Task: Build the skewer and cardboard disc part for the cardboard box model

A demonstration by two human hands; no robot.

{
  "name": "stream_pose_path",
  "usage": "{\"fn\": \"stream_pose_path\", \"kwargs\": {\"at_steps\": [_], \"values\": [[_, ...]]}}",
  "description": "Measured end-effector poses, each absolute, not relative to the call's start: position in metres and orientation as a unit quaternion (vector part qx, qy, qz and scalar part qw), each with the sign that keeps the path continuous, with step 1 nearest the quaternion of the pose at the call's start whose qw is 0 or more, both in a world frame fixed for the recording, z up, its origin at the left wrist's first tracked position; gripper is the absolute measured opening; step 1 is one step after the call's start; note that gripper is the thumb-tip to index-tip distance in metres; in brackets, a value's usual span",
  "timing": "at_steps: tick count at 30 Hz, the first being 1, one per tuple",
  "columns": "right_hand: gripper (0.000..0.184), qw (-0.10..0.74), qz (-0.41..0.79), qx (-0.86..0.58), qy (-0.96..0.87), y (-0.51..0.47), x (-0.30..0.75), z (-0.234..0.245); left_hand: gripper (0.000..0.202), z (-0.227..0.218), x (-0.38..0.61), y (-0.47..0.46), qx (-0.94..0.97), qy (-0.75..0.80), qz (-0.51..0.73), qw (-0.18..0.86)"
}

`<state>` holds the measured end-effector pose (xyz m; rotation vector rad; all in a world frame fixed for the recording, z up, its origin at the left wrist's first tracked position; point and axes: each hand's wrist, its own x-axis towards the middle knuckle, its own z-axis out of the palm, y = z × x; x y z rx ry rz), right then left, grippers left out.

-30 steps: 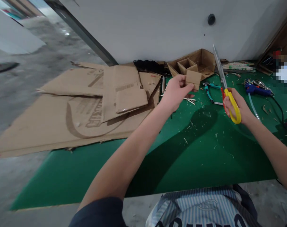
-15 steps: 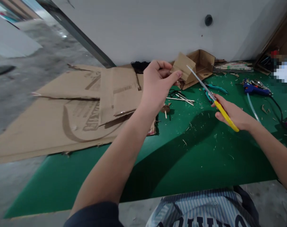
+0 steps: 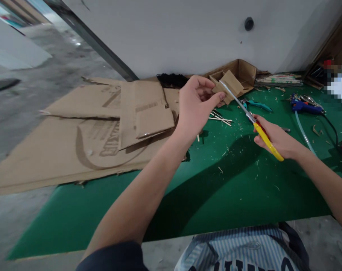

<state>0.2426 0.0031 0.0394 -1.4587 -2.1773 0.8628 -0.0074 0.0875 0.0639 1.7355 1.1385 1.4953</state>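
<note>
Between the thumb and fingers of my left hand (image 3: pixel 198 98) is a small piece of cardboard (image 3: pixel 233 84), held up over the back of the green table. My right hand (image 3: pixel 272 136) is closed round the yellow handles of a pair of scissors (image 3: pixel 265 138). The metal blades point up and left, and their tips lie across the cardboard piece close to my left thumb. Whether the blades have cut into it I cannot tell. Below my left hand, several thin white sticks (image 3: pixel 222 118) lie on the table, partly hidden.
Large flattened cardboard (image 3: pixel 60 143) covers the table's left side. An open cardboard box (image 3: pixel 245 75) stands by the wall behind my hands. Teal-handled pliers (image 3: pixel 259 105), a blue glue gun (image 3: pixel 306 106) and a bundle of sticks (image 3: pixel 279 79) lie to the right. Scraps dot the green tabletop (image 3: pixel 210 203).
My left hand has moved right and slightly down with the cardboard piece, which is now turned differently. The scissors have shifted a little left and down, their tips now nearer my left thumb.
</note>
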Motion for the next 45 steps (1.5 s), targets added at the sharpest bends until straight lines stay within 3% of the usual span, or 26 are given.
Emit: {"fn": "stream_pose_path", "kwargs": {"at_steps": [9, 23, 30, 37, 45], "values": [[0.087, 0.185, 0.281, -0.523, -0.783, 0.003, 0.240, 0.045, 0.024, 0.063, -0.005, 0.078, 0.649, 0.416, 0.561, 0.302], [0.051, 0.238, 0.228, -0.515, -0.792, 0.001, 0.238, 0.034, 0.019, 0.057, 0.003, 0.075, 0.615, 0.428, 0.591, 0.298], [0.062, 0.246, 0.247, -0.479, -0.805, -0.002, 0.239, 0.037, 0.023, 0.059, 0.000, 0.073, 0.593, 0.410, 0.597, 0.352], [0.048, 0.192, 0.145, -0.532, -0.811, -0.003, 0.237, 0.044, 0.025, 0.068, 0.004, 0.060, 0.584, 0.403, 0.593, 0.381], [0.047, 0.163, 0.071, -0.555, -0.813, -0.002, 0.235, 0.034, 0.025, 0.074, 0.006, 0.054, 0.569, 0.425, 0.591, 0.381]]}}
